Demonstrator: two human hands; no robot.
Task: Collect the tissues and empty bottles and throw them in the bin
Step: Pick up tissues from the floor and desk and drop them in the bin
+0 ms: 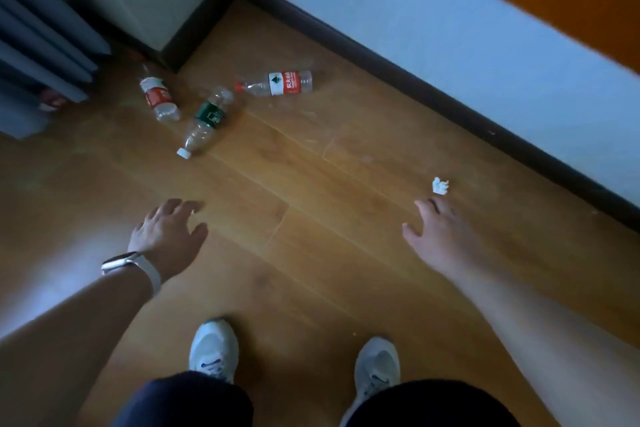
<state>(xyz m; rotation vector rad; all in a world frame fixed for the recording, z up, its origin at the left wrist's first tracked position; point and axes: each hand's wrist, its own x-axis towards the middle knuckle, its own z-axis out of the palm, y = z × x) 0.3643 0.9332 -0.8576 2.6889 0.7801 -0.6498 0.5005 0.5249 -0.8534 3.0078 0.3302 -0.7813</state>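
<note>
Three empty plastic bottles lie on the wooden floor near the room's corner: a red-labelled bottle (158,99) at the left, a green-labelled bottle with a white cap (206,121) in the middle, and a red-labelled bottle with a red cap (277,83) to the right. A small crumpled white tissue (440,186) lies near the right wall. My right hand (437,229) hovers open just below the tissue, not touching it. My left hand (169,230), with a white watch on its wrist, is open and holds nothing, well short of the bottles. No bin is in view.
Dark grey curtain folds (41,45) hang at the far left, with a red and white item (52,101) partly hidden beneath them. A dark skirting board (398,80) runs along the white walls. My two white shoes (214,348) stand at the bottom.
</note>
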